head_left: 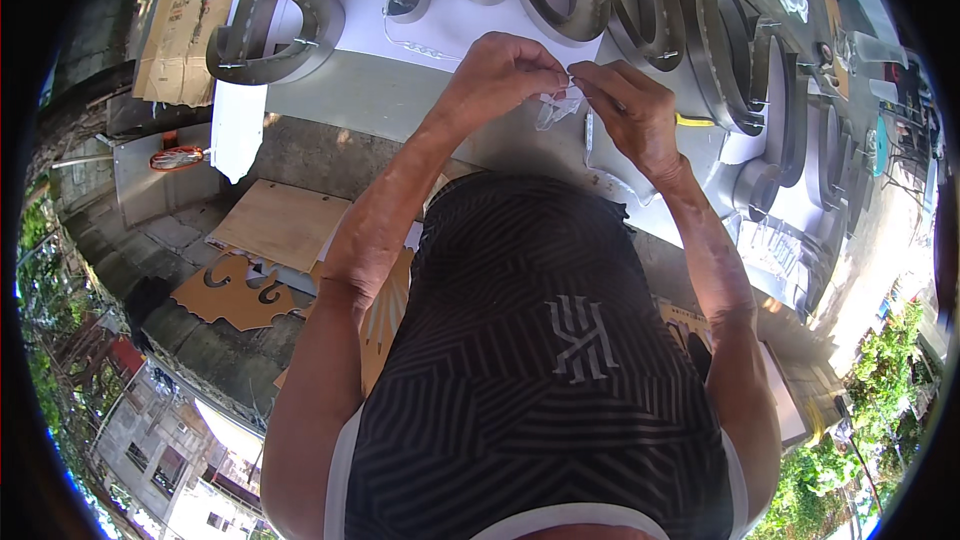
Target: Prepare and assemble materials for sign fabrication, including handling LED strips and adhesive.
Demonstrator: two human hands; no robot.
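Note:
Over the near edge of the grey table, my left hand (pixel 505 75) and my right hand (pixel 635 110) meet fingertip to fingertip. Both are closed in a pinch on thin white wire, whose exact ends are hidden by the fingers. A string of small white LED modules (pixel 415 47) runs on wire from the left hand up over the white sheet. More of this LED string (pixel 589 140) hangs below the right hand and curves along the table edge. A crumpled scrap of clear plastic (pixel 557 110) dangles just under the fingertips.
Large grey metal channel letters (pixel 560 25) stand on the white sheet (pixel 355 30) across the table. A yellow tool handle (pixel 693 121) lies right of my right hand. Cardboard (pixel 185 45) is at the far left; cut brown boards (pixel 280 225) lie on the ground.

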